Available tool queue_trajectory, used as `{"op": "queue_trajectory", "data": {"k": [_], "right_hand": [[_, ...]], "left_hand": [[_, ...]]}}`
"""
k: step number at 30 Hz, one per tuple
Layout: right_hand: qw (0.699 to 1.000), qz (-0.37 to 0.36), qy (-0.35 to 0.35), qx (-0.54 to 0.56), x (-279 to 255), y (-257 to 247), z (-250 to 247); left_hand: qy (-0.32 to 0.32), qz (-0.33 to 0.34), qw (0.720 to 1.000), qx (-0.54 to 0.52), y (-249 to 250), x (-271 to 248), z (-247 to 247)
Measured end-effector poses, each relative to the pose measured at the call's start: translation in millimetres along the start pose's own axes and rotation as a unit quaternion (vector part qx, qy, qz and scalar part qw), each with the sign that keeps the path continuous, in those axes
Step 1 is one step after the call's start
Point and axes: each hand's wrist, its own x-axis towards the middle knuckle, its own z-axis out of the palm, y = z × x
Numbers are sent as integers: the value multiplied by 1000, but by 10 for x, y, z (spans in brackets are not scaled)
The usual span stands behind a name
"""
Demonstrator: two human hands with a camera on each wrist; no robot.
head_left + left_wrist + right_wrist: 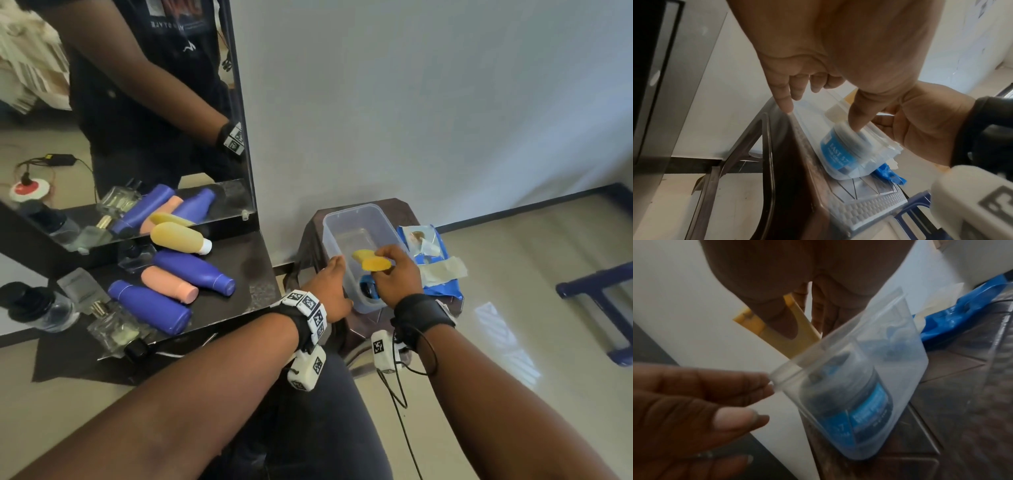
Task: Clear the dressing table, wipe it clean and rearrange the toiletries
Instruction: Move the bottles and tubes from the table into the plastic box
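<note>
A clear plastic container point(346, 219) stands on a brown stool point(404, 212) to the right of the dark dressing table point(253, 270). Inside it lies a blue-labelled jar point(368, 291) point(838, 151) point(869, 410). My right hand point(394, 270) pinches a yellow tube point(375, 263) point(764, 331) over the container's opening. Straight fingers of my left hand point(330, 284) point(822, 117) touch the container's left rim. On the table lie a yellow bottle point(180, 238), two blue bottles point(195, 270) point(150, 308) and a pink bottle point(169, 287).
Glass perfume bottles point(109, 325) and a clear black-capped bottle point(34, 308) sit at the table's left end. A mirror point(137, 102) backs the table. A blue wipes pack point(435, 260) lies on the stool beside the container. A blue frame point(603, 301) stands on the floor at right.
</note>
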Motion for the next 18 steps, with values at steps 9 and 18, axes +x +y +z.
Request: {"op": "queue_trajectory", "data": {"k": [9, 18], "right_hand": [[992, 24, -63, -104, 139, -24, 66], [994, -12, 72, -79, -102, -3, 67]], "left_hand": [[-6, -3, 1000, -12, -82, -132, -111], [82, -13, 997, 6, -309, -1021, -304]]}}
